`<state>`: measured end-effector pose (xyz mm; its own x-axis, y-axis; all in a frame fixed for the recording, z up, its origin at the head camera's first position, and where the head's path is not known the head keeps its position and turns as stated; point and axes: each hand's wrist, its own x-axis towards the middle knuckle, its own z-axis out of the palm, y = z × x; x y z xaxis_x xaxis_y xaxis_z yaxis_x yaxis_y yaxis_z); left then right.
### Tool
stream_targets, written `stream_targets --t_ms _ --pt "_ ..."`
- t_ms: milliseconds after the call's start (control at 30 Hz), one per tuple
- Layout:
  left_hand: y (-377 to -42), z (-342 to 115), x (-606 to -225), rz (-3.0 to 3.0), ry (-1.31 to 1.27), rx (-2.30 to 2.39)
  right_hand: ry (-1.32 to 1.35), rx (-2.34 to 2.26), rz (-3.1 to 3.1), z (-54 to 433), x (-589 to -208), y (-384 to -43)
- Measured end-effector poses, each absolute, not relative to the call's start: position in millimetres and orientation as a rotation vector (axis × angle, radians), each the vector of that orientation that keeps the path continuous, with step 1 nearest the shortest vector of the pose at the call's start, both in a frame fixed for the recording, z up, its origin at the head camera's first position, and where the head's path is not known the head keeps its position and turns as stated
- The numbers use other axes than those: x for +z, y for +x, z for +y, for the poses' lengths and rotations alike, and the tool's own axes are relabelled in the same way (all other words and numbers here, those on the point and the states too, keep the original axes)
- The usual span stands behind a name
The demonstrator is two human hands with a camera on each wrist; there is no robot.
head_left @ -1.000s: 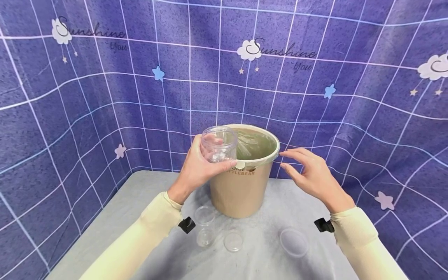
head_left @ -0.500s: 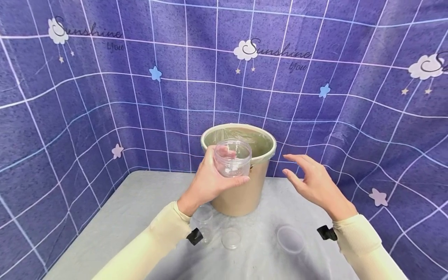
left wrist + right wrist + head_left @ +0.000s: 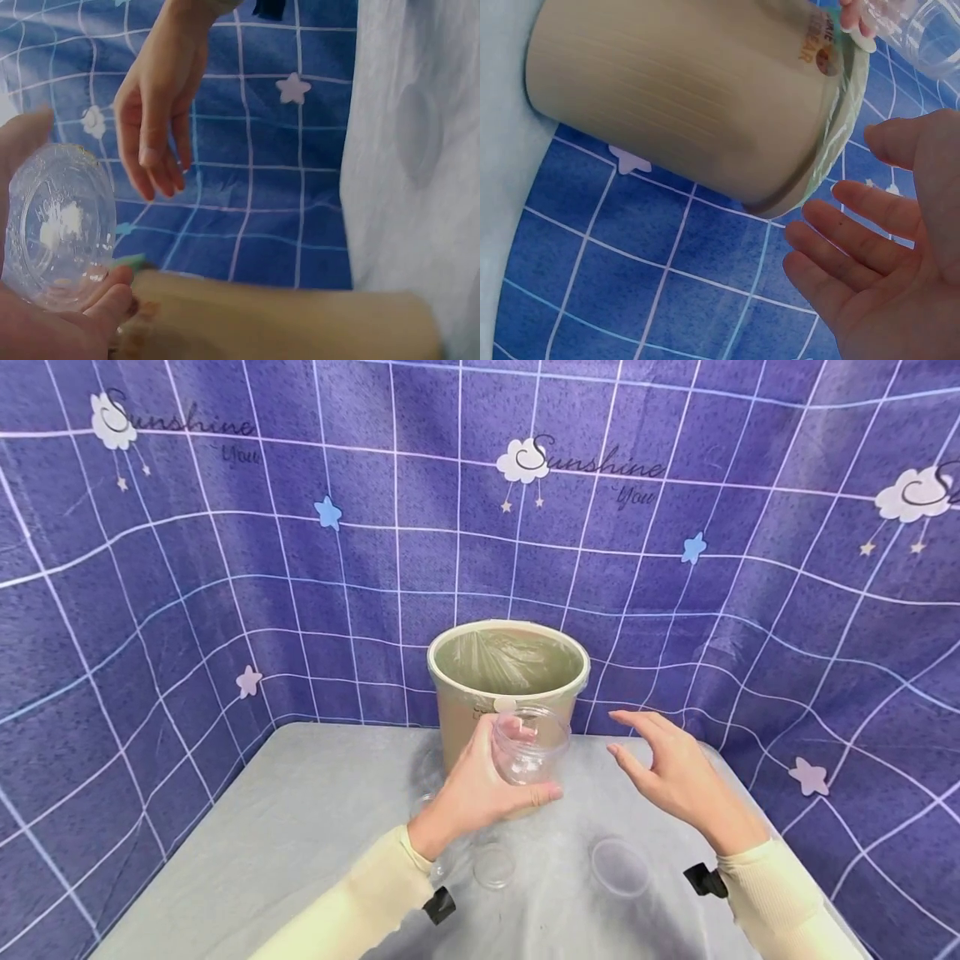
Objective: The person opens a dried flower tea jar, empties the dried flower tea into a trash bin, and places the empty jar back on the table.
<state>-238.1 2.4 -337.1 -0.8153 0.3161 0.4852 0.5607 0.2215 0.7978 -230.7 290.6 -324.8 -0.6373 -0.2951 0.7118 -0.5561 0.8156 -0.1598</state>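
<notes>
My left hand (image 3: pixel 480 789) grips a clear plastic jar (image 3: pixel 534 745) round its side, thumb on the near side. The jar is held in front of a beige bin (image 3: pixel 454 718), over the table. In the left wrist view, the see-through round base of the jar (image 3: pixel 64 225) faces the camera. My right hand (image 3: pixel 671 772) hovers right of the bin with fingers spread and holds nothing. From the right wrist view, its fingers (image 3: pixel 855 247) point toward the bin's rim (image 3: pixel 840 127), apart from it. A thin plastic bag (image 3: pixel 510 662) lines the bin.
On the grey table (image 3: pixel 315 810) lie a clear round lid (image 3: pixel 493 867) and a larger round lid (image 3: pixel 621 867) to its right. More clear plastic pieces are mostly hidden behind my left wrist. A purple-blue grid curtain (image 3: pixel 375 585) stands behind and on both sides.
My left hand has brought the jar right, down and nearer, from beside the bin's opening to in front of its wall. My right hand has drawn away from the bin's rim.
</notes>
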Motion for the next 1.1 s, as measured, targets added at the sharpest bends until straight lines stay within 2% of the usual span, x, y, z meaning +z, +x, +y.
stream_targets --t_ms 233,633,933,1100 --pt "-237 20 -371 -2.305 -0.859 -1.762 0.616 0.476 -2.293 296 -329 -230" --pt "-245 50 -437 -2.438 -0.693 -1.847 0.625 0.488 -2.302 303 -340 -229" --pt "-252 55 -468 -2.636 -0.621 -1.603 0.612 0.474 -2.319 311 -355 -230" --pt "-254 59 -475 -2.676 -0.665 -1.493 0.614 0.482 -2.32 314 -361 -231"
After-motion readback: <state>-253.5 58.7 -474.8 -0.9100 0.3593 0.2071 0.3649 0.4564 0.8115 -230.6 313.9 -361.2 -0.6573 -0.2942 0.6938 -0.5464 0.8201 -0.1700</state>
